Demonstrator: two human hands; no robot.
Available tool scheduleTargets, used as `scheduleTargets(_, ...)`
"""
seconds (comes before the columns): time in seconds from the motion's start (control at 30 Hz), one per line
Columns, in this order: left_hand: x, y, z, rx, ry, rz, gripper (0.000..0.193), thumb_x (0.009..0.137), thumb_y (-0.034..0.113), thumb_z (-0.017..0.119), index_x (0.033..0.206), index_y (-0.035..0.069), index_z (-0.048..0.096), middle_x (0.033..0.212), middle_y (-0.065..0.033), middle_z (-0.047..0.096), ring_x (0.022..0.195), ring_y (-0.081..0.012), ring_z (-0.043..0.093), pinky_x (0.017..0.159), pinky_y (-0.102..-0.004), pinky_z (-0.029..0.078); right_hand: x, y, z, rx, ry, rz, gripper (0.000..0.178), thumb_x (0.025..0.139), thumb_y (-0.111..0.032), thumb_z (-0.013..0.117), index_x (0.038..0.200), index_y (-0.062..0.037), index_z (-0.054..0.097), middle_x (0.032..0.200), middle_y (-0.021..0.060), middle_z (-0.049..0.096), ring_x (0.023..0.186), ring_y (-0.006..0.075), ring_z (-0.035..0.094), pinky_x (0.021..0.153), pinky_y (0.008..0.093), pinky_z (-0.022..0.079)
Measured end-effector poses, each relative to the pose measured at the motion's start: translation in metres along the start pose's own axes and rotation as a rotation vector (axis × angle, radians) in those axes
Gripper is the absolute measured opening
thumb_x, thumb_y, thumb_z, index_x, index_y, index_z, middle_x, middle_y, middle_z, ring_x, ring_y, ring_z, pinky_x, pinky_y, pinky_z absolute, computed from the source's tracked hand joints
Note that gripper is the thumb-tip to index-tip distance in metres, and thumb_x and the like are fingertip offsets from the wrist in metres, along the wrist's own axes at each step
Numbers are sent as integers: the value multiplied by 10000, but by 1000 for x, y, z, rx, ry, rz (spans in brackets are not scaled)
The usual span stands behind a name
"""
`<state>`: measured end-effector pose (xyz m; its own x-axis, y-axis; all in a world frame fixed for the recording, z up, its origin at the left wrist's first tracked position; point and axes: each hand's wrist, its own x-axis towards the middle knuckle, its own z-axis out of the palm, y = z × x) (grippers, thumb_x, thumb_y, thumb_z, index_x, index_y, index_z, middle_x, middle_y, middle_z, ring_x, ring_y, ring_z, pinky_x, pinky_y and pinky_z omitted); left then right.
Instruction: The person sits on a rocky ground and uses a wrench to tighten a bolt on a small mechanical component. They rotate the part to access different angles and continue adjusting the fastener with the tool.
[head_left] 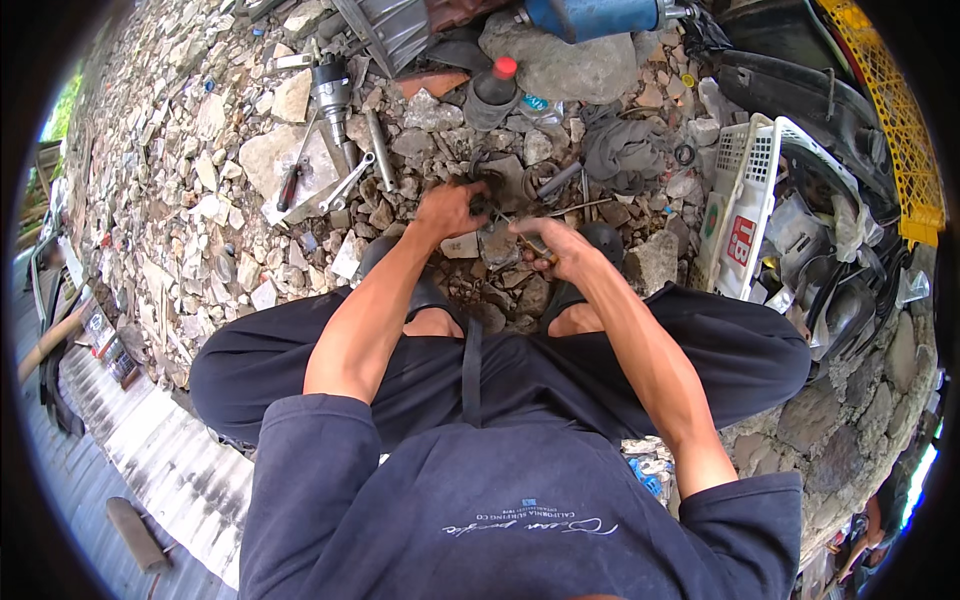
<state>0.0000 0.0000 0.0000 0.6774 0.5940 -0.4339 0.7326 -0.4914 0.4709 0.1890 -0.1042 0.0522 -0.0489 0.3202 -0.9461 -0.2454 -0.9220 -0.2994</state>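
Observation:
My left hand (447, 213) is closed around a dark, round, greasy metal part (481, 204), low over the stones between my feet. From the right, my right hand (562, 248) grips a slim tool that looks like a screwdriver (546, 257), its handle partly hidden by my fingers. The thin shaft points toward the dark part; whether its tip touches cannot be made out. Left of my hands, a combination wrench (350, 182) and a metal tube (380, 150) lie on the stones. A screwdriver with a dark red handle (289, 186) rests on a flat stone (262, 160).
A cylindrical metal machine part (330, 90) lies at the far left. Ahead are a dark bottle with a red cap (497, 82), a blue cylinder (590, 18) and a grey rag (625, 150). A white plastic crate (735, 215) full of parts stands at the right.

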Motion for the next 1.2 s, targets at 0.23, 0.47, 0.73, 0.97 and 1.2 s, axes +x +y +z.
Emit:
scheduleTargets(0.23,-17,5,15,0,-24,-12,499,758,468,680,1207,276,577,910,-229,641,892,-389,645,816,-467,531,-42,29,19,-1196,482,-859,237,753,-97,636,931,52,583,871,261,635,792,437,650,652,505,539)
scheduleTargets(0.47,-10,3,13,-3,20,-15,548,768,484,681,1237,255,514,885,-225,643,890,-403,638,795,-483,527,-27,5,16,274,133,68,204,942,-209,555,1043,-32,565,766,66,576,532,116,428,382,249,289)
scheduleTargets(0.73,3,-4,7,14,35,2,617,758,471,692,1259,207,446,810,-248,651,799,-442,650,755,-498,526,-18,34,17,-1335,575,-1015,313,731,-73,645,1013,41,573,852,188,634,768,350,681,590,416,564)
scheduleTargets(0.97,7,1,-1,-22,-57,-171,966,713,477,732,1419,13,263,1046,-285,639,947,-428,645,870,-484,511,-25,19,32,-1528,471,-831,297,765,-49,600,1038,61,562,917,234,632,743,352,690,605,422,560)
scheduleTargets(1.2,1,0,-1,5,-106,-142,1092,700,491,735,1463,-48,168,1133,-302,600,1038,-418,614,946,-452,479,-21,24,30,-1121,479,-725,250,911,-185,555,1002,47,568,826,280,641,726,480,637,642,533,514)
